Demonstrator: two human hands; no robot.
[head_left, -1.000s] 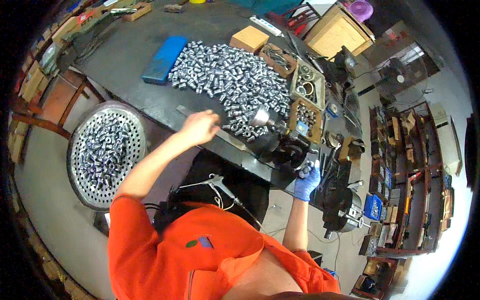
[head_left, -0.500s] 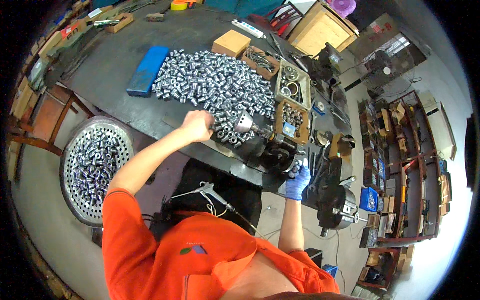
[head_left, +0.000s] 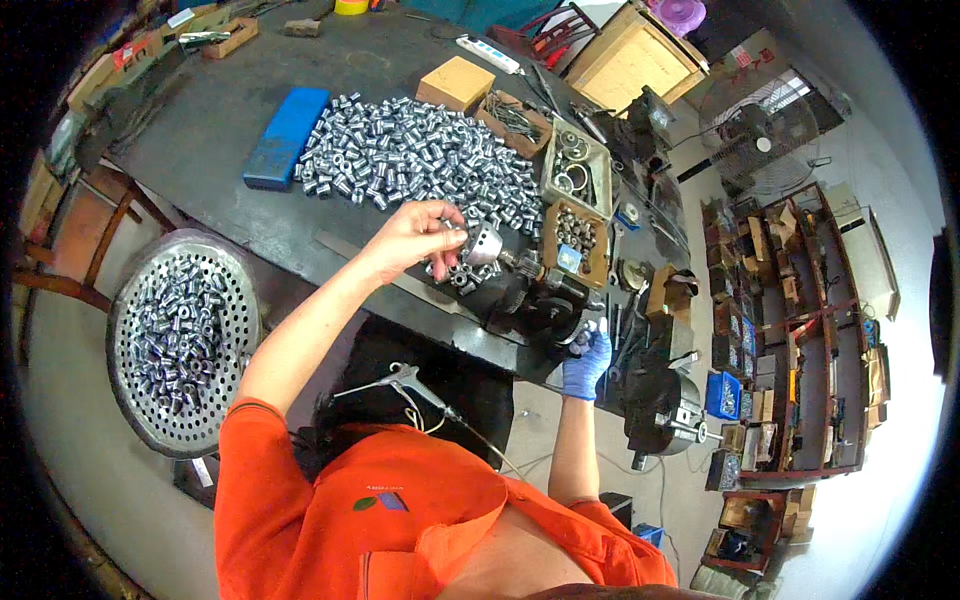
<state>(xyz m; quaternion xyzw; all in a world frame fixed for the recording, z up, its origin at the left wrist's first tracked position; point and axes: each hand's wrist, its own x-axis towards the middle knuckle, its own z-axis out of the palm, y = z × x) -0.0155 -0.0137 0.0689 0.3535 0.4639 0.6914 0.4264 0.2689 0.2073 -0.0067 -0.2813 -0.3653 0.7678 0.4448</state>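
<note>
Just left of the chuck [head_left: 484, 243] the left hand [head_left: 412, 240] curls; right of it, the gloved right hand [head_left: 587, 365]; I cannot tell whether either grip pinches anything. Metal sleeves [head_left: 400, 150] heap beyond it, fewer fill the basin [head_left: 236, 312] leftward: seemingly partway sorted.

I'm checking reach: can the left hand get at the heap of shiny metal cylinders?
Probably yes, unless holding something: the left hand is beside the heap, whose near-left edge looks open; the grey conical metal part crowds the hand's right.
</note>
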